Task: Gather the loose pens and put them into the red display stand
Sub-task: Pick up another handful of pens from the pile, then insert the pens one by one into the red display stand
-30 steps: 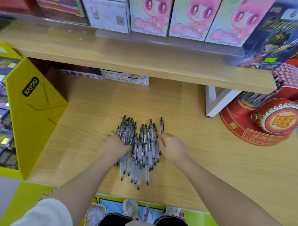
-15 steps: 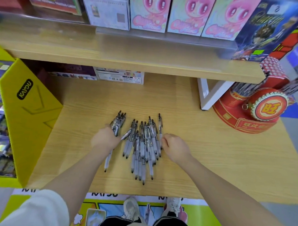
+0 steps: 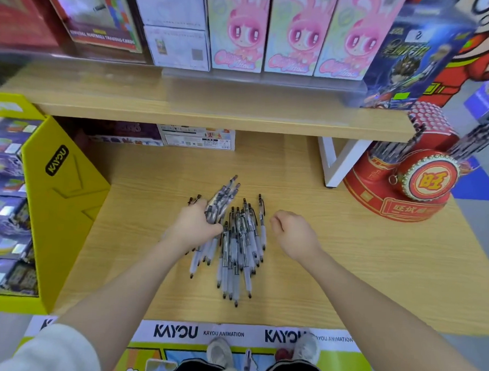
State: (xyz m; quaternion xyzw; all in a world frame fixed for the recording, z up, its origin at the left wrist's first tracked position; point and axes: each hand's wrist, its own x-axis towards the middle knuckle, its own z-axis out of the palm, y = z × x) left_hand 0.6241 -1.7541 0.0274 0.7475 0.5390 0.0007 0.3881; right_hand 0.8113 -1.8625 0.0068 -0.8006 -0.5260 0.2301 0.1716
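Clenched around a bundle of pens (image 3: 221, 204), my left hand (image 3: 192, 225) has its fingers curled over the barrels near their middles, so the clip ends fan up and away from the knuckles while the tips poke out below the wrist. I hold them mid-barrel, I judge, because a handful gripped there stays parallel and will drop tip-first into a holder without splaying.

Just right of that grip, touching or nearly touching it, the rest of the pens (image 3: 240, 247) lie flat on the wooden table (image 3: 346, 274), all roughly aligned lengthwise, which should make the next scoop easy.

Beyond that pile my right hand (image 3: 291, 232) hovers with fingers loosely curled and nothing in them, close beside the outermost pen, ready, I think, to herd strays toward the left.

Far to the right of the grip, well apart, sits the red stand (image 3: 400, 192) at the table's end, already bristling with pens. It is a long reach from where I hold the bundle, so gathering a full handful first saves trips.
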